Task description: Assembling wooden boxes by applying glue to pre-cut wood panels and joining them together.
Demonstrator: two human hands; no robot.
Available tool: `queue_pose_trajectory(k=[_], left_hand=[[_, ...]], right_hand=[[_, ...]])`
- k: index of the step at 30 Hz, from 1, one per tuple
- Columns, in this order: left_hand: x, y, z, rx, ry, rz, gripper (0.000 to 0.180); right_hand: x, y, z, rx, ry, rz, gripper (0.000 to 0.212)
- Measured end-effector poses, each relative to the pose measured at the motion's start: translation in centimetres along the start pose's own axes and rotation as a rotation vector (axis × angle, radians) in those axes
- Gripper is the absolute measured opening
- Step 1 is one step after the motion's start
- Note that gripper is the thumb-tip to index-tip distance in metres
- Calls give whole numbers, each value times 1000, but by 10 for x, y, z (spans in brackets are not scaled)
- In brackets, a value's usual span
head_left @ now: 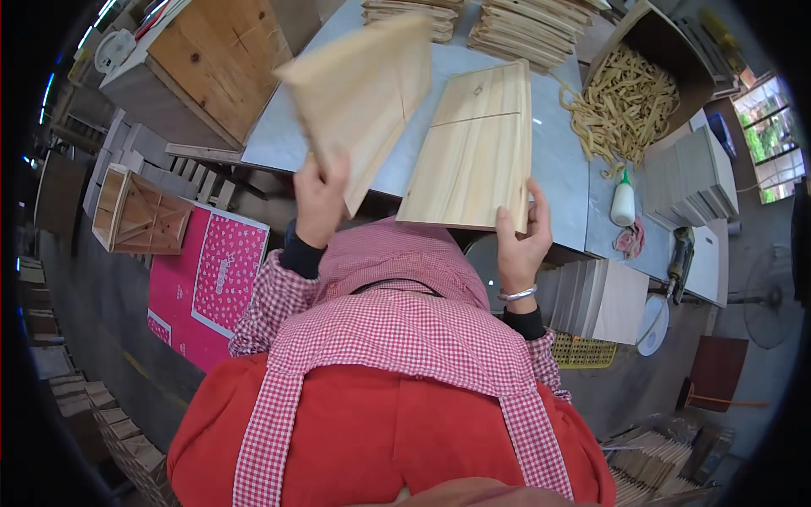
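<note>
My left hand (323, 199) grips the lower edge of a wooden panel (363, 95), raised and tilted at the left; its far end is smeared by motion. A second wooden panel (471, 156), pale and tapered with a dark line across it, lies over the near edge of the table (559, 169). My right hand (522, 237) holds this panel by its near right corner, thumb on top, the other fingers at its side and partly hidden. The two panels are apart, with a strip of tabletop between them.
Stacks of thin wooden panels (528, 38) stand at the table's far side. To the right are a tipped box of yellowish strips (629, 97), a glue bottle (623, 203), a pink rag (629, 240) and stacked boards (688, 182). A wooden cabinet (215, 63) is at the left.
</note>
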State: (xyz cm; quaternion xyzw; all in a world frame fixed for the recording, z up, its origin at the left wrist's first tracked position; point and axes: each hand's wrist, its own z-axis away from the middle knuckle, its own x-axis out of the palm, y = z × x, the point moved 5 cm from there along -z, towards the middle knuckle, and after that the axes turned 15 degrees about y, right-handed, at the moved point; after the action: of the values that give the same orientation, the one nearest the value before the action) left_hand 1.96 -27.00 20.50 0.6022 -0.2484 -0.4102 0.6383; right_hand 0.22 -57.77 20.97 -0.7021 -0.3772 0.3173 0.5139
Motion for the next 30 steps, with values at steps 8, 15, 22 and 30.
queue_pose_trajectory(k=[8,15,22,30], left_hand=[[-14,-85,-22,-455,-117,874,48],[-8,-140,-9,-664,-158,857,47],[-10,-141,-9,-700,-229,908,44],[-12,-93,-3,-625,-156,942,44]], right_hand=[[63,-71,-5,-566,-114,126,64],[133,-83,38,-776,-387,96,77],[159,-69,64,-873,-592,81,72],[55,-51,-49,-385,205,-119,40]])
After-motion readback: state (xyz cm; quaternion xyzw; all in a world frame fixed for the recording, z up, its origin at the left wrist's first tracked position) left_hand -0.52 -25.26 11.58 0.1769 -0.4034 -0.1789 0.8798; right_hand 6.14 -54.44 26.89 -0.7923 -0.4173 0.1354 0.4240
